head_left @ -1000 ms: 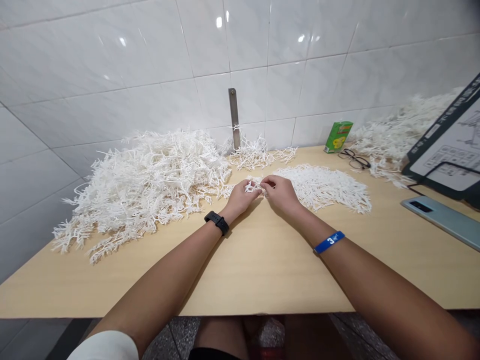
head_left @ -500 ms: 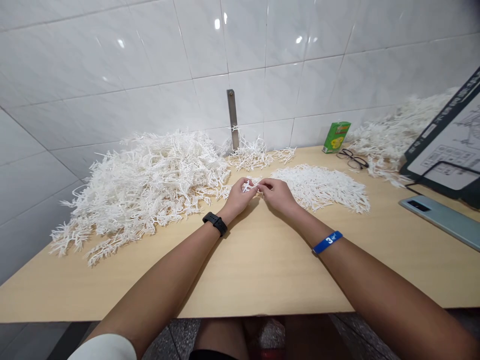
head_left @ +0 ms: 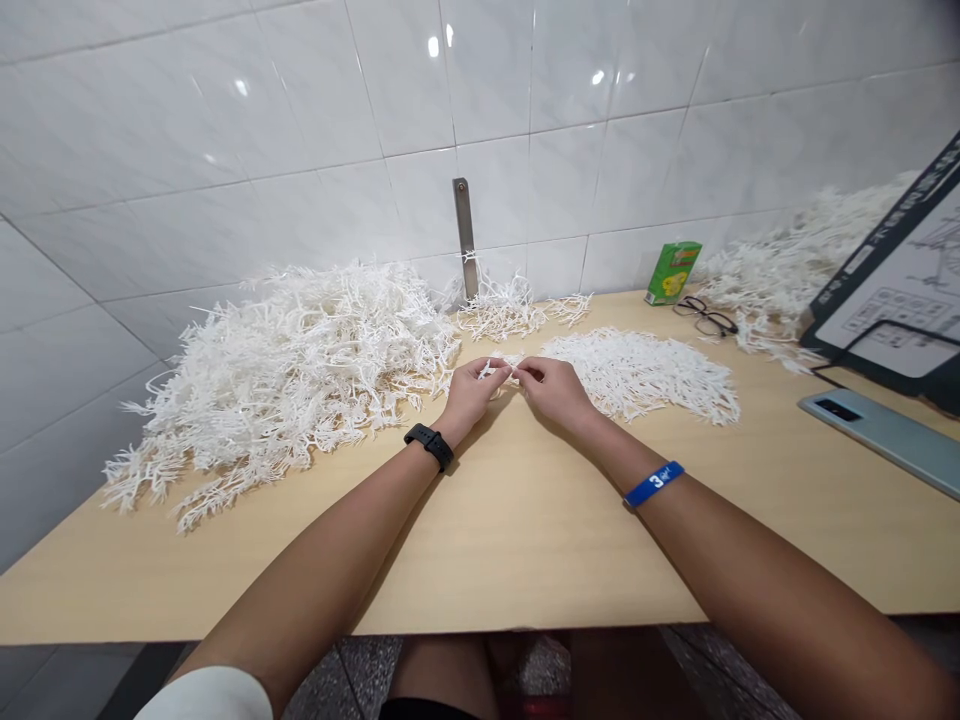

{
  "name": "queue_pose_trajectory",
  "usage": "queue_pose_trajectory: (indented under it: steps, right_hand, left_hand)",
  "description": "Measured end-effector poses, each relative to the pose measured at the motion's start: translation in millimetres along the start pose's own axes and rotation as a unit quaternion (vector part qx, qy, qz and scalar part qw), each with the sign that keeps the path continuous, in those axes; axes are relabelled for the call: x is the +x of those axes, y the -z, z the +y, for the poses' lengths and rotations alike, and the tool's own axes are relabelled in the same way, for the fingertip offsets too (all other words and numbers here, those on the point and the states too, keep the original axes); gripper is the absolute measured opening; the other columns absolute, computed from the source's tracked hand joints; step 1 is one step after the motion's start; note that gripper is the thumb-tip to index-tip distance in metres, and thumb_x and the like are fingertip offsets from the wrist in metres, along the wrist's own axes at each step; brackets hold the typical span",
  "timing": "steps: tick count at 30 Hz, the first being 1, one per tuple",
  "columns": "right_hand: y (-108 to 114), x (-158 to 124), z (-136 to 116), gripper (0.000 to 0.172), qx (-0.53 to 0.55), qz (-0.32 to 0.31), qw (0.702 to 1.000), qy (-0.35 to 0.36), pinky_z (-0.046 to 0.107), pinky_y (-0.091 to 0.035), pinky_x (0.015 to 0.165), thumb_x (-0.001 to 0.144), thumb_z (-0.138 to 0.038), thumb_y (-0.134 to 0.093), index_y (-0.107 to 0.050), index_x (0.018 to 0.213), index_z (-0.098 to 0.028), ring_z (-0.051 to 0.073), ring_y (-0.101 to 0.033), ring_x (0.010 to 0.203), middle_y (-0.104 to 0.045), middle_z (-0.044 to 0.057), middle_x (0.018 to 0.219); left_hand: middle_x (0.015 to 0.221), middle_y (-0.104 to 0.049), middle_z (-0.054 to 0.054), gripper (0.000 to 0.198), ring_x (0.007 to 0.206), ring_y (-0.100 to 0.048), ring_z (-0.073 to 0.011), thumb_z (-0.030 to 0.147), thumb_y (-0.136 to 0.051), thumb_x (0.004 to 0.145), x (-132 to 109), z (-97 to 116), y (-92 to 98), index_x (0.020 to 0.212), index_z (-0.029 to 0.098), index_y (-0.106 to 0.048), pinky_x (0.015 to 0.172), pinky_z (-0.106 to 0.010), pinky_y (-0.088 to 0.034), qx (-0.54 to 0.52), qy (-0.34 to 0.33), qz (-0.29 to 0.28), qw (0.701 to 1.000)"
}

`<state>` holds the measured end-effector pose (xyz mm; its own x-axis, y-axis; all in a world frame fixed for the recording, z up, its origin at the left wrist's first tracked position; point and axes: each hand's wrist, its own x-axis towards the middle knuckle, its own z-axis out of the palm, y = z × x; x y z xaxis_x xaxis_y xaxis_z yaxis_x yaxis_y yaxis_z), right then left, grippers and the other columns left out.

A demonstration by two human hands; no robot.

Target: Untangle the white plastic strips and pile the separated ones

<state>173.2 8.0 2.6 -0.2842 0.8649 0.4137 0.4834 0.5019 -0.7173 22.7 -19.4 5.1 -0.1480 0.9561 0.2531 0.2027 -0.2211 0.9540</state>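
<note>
Just above the middle of the table, my left hand (head_left: 472, 392) and my right hand (head_left: 553, 388) meet fingertip to fingertip. Both pinch a small white branching plastic piece (head_left: 486, 370), partly hidden by the fingers. A large tangled heap of such white branched pieces (head_left: 300, 360) rises to the left of my left hand. Flat on the table to the right of my right hand lies a spread-out pile of white pieces (head_left: 645, 375). A smaller white clump (head_left: 499, 308) sits behind my hands near the wall.
A metal bracket (head_left: 465, 240) stands against the tiled wall (head_left: 337, 110). At the right are a green box (head_left: 673, 273), eyeglasses (head_left: 706, 317), a phone (head_left: 885, 440), a dark printed case (head_left: 900, 290) and another white heap (head_left: 802, 250). The wooden table's (head_left: 517, 560) front edge is near my lap.
My fingers have shifted slightly on the white piece, and less of it shows above my left hand. The piles lie as before.
</note>
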Motion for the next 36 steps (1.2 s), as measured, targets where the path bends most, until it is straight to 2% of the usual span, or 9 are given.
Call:
queue_pose_trajectory:
  steps: [6, 9, 11, 14, 19, 26, 30, 32, 36]
  right_hand:
    - [10, 5, 12, 0.031, -0.131, 0.097, 0.987, 0.000, 0.038, -0.041, 0.084, 0.085, -0.015, -0.048, -0.072, 0.104, -0.015, 0.028, -0.059, 0.095, -0.069, 0.015, 0.102]
    - [14, 5, 12, 0.033, -0.115, 0.141, 0.983, 0.011, 0.040, -0.041, 0.087, 0.087, -0.016, -0.047, -0.069, 0.111, -0.015, 0.029, -0.057, 0.100, -0.067, 0.015, 0.106]
    - [12, 3, 7, 0.029, -0.060, 0.126, 0.990, 0.024, 0.037, -0.043, 0.083, 0.089, -0.023, -0.047, -0.070, 0.105, -0.016, 0.025, -0.059, 0.093, -0.068, 0.012, 0.101]
    - [4, 0, -2, 0.026, 0.016, 0.023, 0.998, 0.049, 0.030, -0.044, 0.074, 0.089, -0.032, -0.052, -0.072, 0.098, -0.019, 0.019, -0.058, 0.081, -0.069, 0.007, 0.093]
    - [-7, -3, -7, 0.026, 0.053, -0.086, 0.995, 0.021, 0.027, -0.041, 0.066, 0.079, -0.035, -0.065, -0.071, 0.099, -0.018, 0.015, -0.054, 0.070, -0.068, 0.003, 0.085]
    - [-8, -5, -14, 0.026, 0.079, -0.067, 0.995, -0.008, 0.026, -0.040, 0.064, 0.076, -0.036, -0.067, -0.070, 0.095, -0.018, 0.014, -0.055, 0.068, -0.067, 0.001, 0.079]
    - [-11, -5, -12, 0.019, 0.083, -0.057, 0.995, -0.002, 0.027, -0.041, 0.064, 0.080, -0.034, -0.060, -0.067, 0.077, -0.017, 0.015, -0.056, 0.066, -0.065, 0.002, 0.071]
    - [-12, -3, -8, 0.022, 0.109, -0.032, 0.993, -0.007, 0.028, -0.043, 0.066, 0.083, -0.034, -0.056, -0.065, 0.072, -0.016, 0.016, -0.057, 0.067, -0.065, 0.003, 0.070]
    - [-12, 3, -1, 0.027, 0.257, 0.039, 0.965, -0.036, 0.028, -0.048, 0.065, 0.082, -0.042, -0.057, -0.063, 0.076, -0.017, 0.015, -0.059, 0.067, -0.066, 0.004, 0.075]
  left_hand:
    - [0.056, -0.039, 0.006, 0.030, 0.047, -0.035, -0.0074, 0.045, -0.059, 0.082, 5, -4, 4.1, 0.099, 0.020, -0.062, 0.047, -0.022, -0.031, -0.108, 0.071, 0.004, 0.992]
    - [0.060, -0.046, 0.005, 0.026, 0.048, -0.040, -0.0068, 0.035, -0.056, 0.084, 6, -5, 5.6, 0.105, 0.019, -0.057, 0.050, -0.021, -0.036, -0.185, 0.069, -0.017, 0.980]
    - [0.069, -0.057, 0.002, 0.028, 0.055, -0.050, -0.0078, 0.032, -0.057, 0.084, 5, -5, 6.4, 0.107, 0.018, -0.057, 0.058, -0.023, -0.043, -0.206, 0.050, -0.030, 0.977]
    - [0.087, -0.069, -0.006, 0.030, 0.075, -0.062, -0.0124, 0.035, -0.060, 0.084, 4, -3, 7.6, 0.107, 0.016, -0.060, 0.074, -0.028, -0.049, -0.211, 0.024, -0.036, 0.977]
    - [0.110, -0.071, -0.011, 0.033, 0.104, -0.064, -0.0218, 0.036, -0.065, 0.081, 0, 4, 9.0, 0.108, 0.017, -0.065, 0.091, -0.036, -0.049, -0.235, 0.016, -0.074, 0.969]
    - [0.135, -0.060, -0.009, 0.035, 0.125, -0.053, -0.0267, 0.040, -0.064, 0.082, -5, 16, 10.1, 0.111, 0.022, -0.070, 0.098, -0.039, -0.046, -0.203, -0.014, -0.122, 0.971]
    - [0.147, -0.049, -0.006, 0.035, 0.137, -0.040, -0.0283, 0.044, -0.064, 0.083, -8, 19, 8.4, 0.111, 0.024, -0.072, 0.101, -0.036, -0.043, -0.153, -0.037, -0.154, 0.975]
    - [0.148, -0.048, -0.007, 0.039, 0.137, -0.040, -0.0276, 0.049, -0.059, 0.086, -8, 19, 8.5, 0.116, 0.026, -0.069, 0.101, -0.036, -0.043, -0.128, -0.040, -0.145, 0.980]
    - [0.135, -0.059, -0.012, 0.044, 0.129, -0.050, -0.0242, 0.049, -0.050, 0.091, -2, 13, 14.3, 0.121, 0.020, -0.064, 0.106, -0.038, -0.039, -0.050, -0.078, -0.058, 0.994]
